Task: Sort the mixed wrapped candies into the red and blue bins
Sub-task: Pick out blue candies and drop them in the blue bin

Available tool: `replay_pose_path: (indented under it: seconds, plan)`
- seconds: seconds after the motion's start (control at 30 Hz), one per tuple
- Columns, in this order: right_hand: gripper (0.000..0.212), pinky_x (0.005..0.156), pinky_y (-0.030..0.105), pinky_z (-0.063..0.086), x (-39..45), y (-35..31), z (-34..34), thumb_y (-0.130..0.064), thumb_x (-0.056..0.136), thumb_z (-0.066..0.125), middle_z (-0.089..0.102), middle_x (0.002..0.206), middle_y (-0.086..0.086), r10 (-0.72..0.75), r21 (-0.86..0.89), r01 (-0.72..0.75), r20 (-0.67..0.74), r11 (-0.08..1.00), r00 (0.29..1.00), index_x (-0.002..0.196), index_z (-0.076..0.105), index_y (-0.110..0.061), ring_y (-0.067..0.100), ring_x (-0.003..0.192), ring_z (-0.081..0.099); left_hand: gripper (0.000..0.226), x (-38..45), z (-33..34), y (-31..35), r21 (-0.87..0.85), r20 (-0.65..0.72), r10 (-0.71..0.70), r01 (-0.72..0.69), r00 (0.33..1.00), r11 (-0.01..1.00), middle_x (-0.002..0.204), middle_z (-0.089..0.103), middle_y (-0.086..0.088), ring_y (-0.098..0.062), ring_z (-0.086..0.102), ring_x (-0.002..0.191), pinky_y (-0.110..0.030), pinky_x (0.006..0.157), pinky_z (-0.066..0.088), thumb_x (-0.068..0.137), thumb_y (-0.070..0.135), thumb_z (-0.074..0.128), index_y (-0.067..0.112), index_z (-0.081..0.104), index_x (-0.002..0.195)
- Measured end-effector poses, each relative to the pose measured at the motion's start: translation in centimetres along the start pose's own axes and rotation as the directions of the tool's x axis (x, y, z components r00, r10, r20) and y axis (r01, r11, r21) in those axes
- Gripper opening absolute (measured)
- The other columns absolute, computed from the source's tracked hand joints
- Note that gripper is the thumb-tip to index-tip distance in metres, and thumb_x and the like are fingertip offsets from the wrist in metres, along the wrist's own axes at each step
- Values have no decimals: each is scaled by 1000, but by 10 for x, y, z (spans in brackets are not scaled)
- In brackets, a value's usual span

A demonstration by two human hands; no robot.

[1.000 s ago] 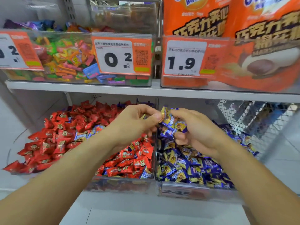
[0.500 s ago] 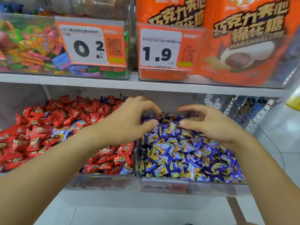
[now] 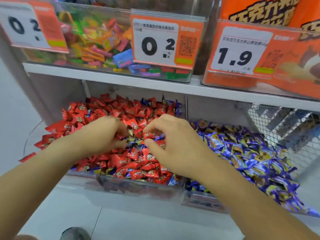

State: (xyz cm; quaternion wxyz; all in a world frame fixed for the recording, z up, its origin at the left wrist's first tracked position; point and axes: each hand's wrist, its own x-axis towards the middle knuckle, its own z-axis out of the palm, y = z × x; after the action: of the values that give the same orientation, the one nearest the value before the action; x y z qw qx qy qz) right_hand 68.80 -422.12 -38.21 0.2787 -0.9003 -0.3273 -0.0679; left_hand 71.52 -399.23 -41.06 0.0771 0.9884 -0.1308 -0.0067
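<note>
A clear bin (image 3: 138, 188) on the lower shelf holds a heap of red candies (image 3: 103, 110). A few blue candies (image 3: 135, 144) lie mixed in at its middle, and more sit at its back right. To its right, a second clear bin (image 3: 199, 200) is heaped with blue candies (image 3: 242, 153). Both hands are over the middle of the red bin. My left hand (image 3: 102, 135) has its fingers curled down into the pile; the fingertips are blurred. My right hand (image 3: 174, 146) pinches a red-wrapped candy (image 3: 149, 135) between thumb and forefinger.
Above, the white shelf (image 3: 121, 80) carries a clear box of mixed colourful candies (image 3: 95, 45) with price tags, and orange snack bags (image 3: 259, 13) at the right. A wire mesh basket (image 3: 285, 122) stands right of the blue bin. A shoe (image 3: 74, 233) shows on the floor.
Both hands moved left from above the blue bin to the middle of the red bin. The blue candies held a second ago are gone from my hands.
</note>
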Motion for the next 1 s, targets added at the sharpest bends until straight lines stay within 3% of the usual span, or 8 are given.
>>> replay_pose_path:
  seconds: [0.1, 0.2, 0.43, 0.57, 0.63, 0.7, 0.83, 1.0]
  plan:
    - [28, 102, 36, 41, 26, 4, 27, -31, 97, 57, 51, 119, 0, 17, -208, 12, 133, 978, 991, 122, 57, -18, 19, 114, 46, 29, -4, -2, -12, -66, -77, -9, 4, 997, 998, 95, 69, 6, -8, 56, 81, -19, 75, 38, 79, 32, 81, 21, 75, 105]
    - [31, 96, 43, 46, 50, 1, 44, -32, 95, 61, 51, 116, 3, 44, -301, 13, 180, 953, 983, 120, 56, -16, 24, 114, 47, 24, -4, -1, -20, -96, -104, -36, 26, 994, 995, 80, 64, 9, -8, 55, 73, -20, 69, 39, 77, 26, 83, 20, 75, 98]
    - [52, 99, 45, 39, 80, 1, 59, -41, 88, 71, 43, 125, 2, 176, -346, -16, 436, 938, 882, 137, 55, -33, 27, 120, 38, 18, -10, -7, -18, -189, -133, 15, -40, 991, 981, 94, 70, 7, -6, 59, 80, -21, 75, 46, 83, 26, 77, 23, 74, 100]
    - [19, 91, 40, 41, 80, -1, 66, -39, 90, 71, 50, 102, -4, 145, -322, -24, 360, 946, 922, 103, 72, -26, 23, 109, 48, 16, -9, -8, -13, -169, -168, 26, -55, 985, 984, 88, 69, 9, -5, 58, 77, -18, 66, 41, 81, 33, 77, 24, 73, 94]
    - [18, 75, 30, 44, 79, 2, 55, -38, 93, 67, 57, 89, -5, 126, -205, -64, 307, 977, 943, 92, 70, -20, 16, 87, 56, 20, -9, -8, -10, -174, -179, 7, -38, 984, 984, 84, 69, 9, -6, 60, 74, -22, 66, 44, 83, 38, 75, 22, 72, 93]
    - [22, 59, 24, 37, 80, 6, 35, -35, 98, 60, 60, 81, -4, 146, -140, -113, 254, 984, 956, 93, 65, -15, 6, 68, 52, 17, -10, -8, -7, -250, -202, -54, 2, 978, 968, 78, 67, 11, -1, 58, 64, -17, 60, 42, 85, 38, 72, 22, 70, 93]
    - [22, 65, 32, 47, 78, 21, -1, -29, 101, 51, 67, 83, 4, 222, -197, -182, 205, 963, 953, 103, 60, -10, 20, 75, 63, 12, -4, -1, 10, -541, -197, -204, 67, 959, 839, 73, 66, 9, 6, 56, 57, -8, 57, 45, 85, 29, 74, 22, 68, 94]
    - [17, 54, 19, 37, 68, 32, -16, -29, 99, 52, 62, 71, -8, 242, -201, -202, 202, 959, 949, 107, 66, -25, 3, 58, 53, 42, 6, 18, 29, -339, -14, 18, -22, 1000, 941, 105, 65, 6, -5, 55, 84, -18, 80, 45, 85, 32, 75, 20, 63, 124]
